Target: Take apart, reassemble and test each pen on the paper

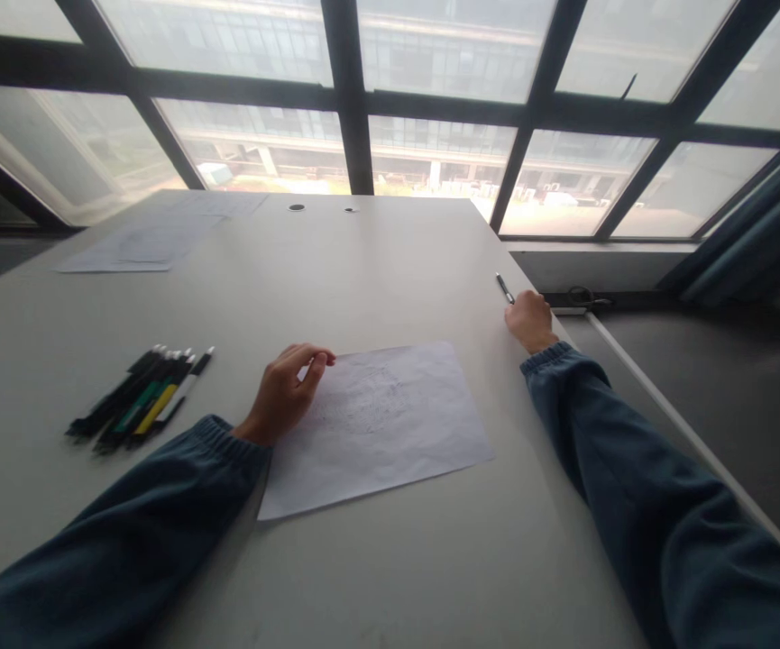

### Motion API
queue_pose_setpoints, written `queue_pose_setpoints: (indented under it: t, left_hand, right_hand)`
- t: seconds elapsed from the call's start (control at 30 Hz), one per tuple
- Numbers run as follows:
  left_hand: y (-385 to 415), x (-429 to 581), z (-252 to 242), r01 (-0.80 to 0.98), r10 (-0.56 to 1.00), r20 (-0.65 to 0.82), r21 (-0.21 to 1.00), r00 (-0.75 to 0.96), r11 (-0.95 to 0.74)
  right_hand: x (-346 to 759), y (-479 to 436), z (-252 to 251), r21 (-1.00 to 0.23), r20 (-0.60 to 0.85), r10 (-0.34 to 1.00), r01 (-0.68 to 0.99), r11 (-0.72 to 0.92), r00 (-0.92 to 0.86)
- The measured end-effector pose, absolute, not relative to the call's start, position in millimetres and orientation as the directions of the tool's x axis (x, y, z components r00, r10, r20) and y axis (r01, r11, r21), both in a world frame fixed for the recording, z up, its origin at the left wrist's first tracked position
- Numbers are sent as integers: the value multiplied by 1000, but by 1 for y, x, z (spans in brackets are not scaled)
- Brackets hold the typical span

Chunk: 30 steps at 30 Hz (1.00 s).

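A white sheet of paper (423, 424) with faint dark marks lies on the table in front of me. At its far left corner is my left hand (287, 389), thumb and fingers closed together on the edge. Over by the table's right edge, my right hand (530, 322) is curled into a fist, and a pen (504, 287) sticks out from it, pointing away. How the fingers wrap the pen is hidden. Left of my left hand lies a row of several pens (150, 394), mostly black, with green, yellow and white ones among them.
More papers (139, 242) lie at the far left of the white table (376, 270). Two small round fittings (297, 208) sit near its far edge. Large windows (430, 153) stand beyond. A blue curtain (761, 225) hangs at the right, and a cable (585, 296) lies past the right edge.
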<state>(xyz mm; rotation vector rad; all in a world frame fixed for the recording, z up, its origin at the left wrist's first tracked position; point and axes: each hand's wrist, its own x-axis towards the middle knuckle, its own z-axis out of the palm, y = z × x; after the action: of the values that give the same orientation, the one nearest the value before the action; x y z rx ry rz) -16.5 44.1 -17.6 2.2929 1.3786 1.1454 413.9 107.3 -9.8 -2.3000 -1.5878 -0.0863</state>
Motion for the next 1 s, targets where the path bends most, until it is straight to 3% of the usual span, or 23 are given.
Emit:
queue_pose_setpoints:
  t: [0.07, 0.13, 0.23, 0.43, 0.57, 0.8, 0.9, 1.0]
  left_hand:
    - [43, -16, -17, 645, 828, 500, 551, 253, -530]
    - [41, -16, -16, 642, 830, 489, 552, 268, -532]
    - [38, -15, -16, 643, 828, 493, 548, 269, -535]
    - [36, -16, -18, 626, 813, 497, 539, 303, -563]
    - [36, -16, -19, 648, 826, 432, 520, 363, -557]
    - [35, -20, -17, 677, 837, 358, 494, 414, -546]
    - [36, -38, -4, 705, 852, 375, 486, 365, -516]
    - [36, -77, 16, 798, 898, 393, 468, 197, -380]
  right_hand:
    - [392, 103, -6, -258, 281, 899, 928, -268, 337]
    - [362, 96, -4, -289, 406, 905, 957, -7, 129]
    - [315, 74, -6, -332, 472, 862, 869, 367, -184]
    - [264, 32, -19, -245, 362, 672, 630, 737, -646]
    - [261, 29, -24, -249, 303, 577, 521, 816, -759]
    - [262, 31, -24, -294, 299, 589, 515, 805, -750]
    - [263, 30, -23, -291, 299, 581, 508, 811, -757]
    - [264, 29, -23, -273, 350, 563, 494, 826, -748]
